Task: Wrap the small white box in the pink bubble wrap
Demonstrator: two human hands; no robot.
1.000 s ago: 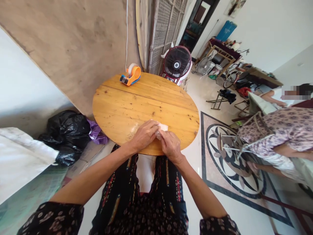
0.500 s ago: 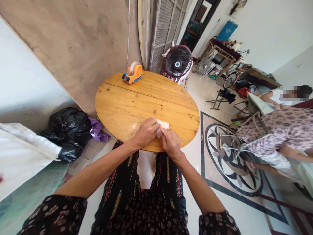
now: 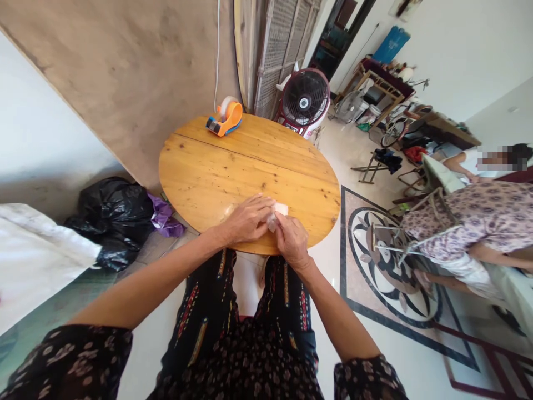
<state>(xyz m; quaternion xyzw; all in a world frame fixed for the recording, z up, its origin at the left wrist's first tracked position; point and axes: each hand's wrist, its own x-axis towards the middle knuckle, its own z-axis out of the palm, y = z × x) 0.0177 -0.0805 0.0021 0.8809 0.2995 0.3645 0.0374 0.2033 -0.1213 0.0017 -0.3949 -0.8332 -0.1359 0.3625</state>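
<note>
My left hand [image 3: 249,218] lies stretched out and fairly flat near the front edge of the wooden table [image 3: 208,172], its fingertips against a small white packet [image 3: 281,209]. Pinched between the thumb and fingers of my right hand [image 3: 293,239] is the clear, crinkled plastic end [image 3: 272,223] of that packet. Fingers of both hands cover part of it, and I cannot make out what is inside. Toward the table's far left edge stands an orange tape dispenser [image 3: 234,115] with a roll of tape, apart from both hands.
A floor fan [image 3: 305,100] stands just beyond the table. Black garbage bags [image 3: 119,208] and a purple bag [image 3: 165,216] lie to the left. On the right, a person in a patterned top [image 3: 478,214] sits by another table, near a folding stool [image 3: 370,169].
My left hand has loosened from a curled grip, and its fingers now stretch out over the packet. My right hand keeps its pinch on the plastic. The view has shifted slightly.
</note>
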